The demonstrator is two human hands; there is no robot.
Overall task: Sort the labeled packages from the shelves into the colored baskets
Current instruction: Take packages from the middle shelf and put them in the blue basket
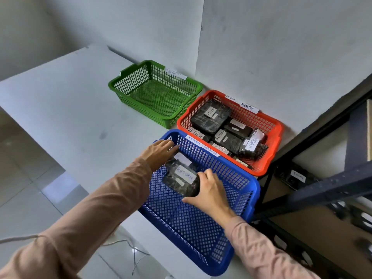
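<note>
Package (182, 179) tagged RETURN, black film wrap | low inside blue basket (256, 190) | right hand (209, 191) fingers curled round its near end | left hand (159, 154) fingers straight, together, at basket corner | likely light, stiff, slick wrap; grip short ends

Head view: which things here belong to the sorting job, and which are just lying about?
Job: blue basket, red basket, green basket, package held in the right hand, packages in the red basket, shelf, left hand.
Lying about: cable on the floor.
</note>
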